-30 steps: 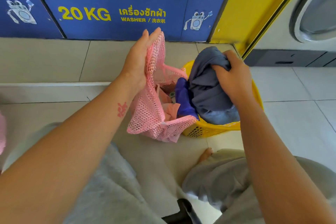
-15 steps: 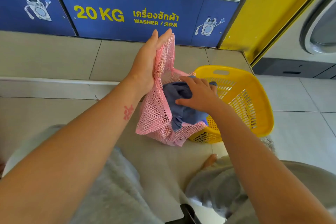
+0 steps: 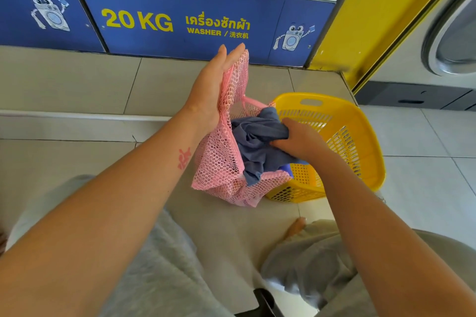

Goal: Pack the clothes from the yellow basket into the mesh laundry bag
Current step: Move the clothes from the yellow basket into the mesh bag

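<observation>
Right hand (image 3: 300,140), clamped on grey-blue garment (image 3: 255,141), has moved it from yellow basket (image 3: 360,121) into pink mesh bag (image 3: 219,162) whose rim left hand (image 3: 210,90) pinches up; basket looks empty, packing nearly done.

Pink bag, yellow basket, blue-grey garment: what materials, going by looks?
Pink bag: open-weave mesh, probably synthetic; limp, with visible holes.
Yellow basket: rigid moulded plastic, fairly glossy, with slotted walls and a cut-out handle.
Blue-grey garment: soft matte fabric, likely knit; creases freely under the right hand. Exact fibre cannot be told.
</observation>
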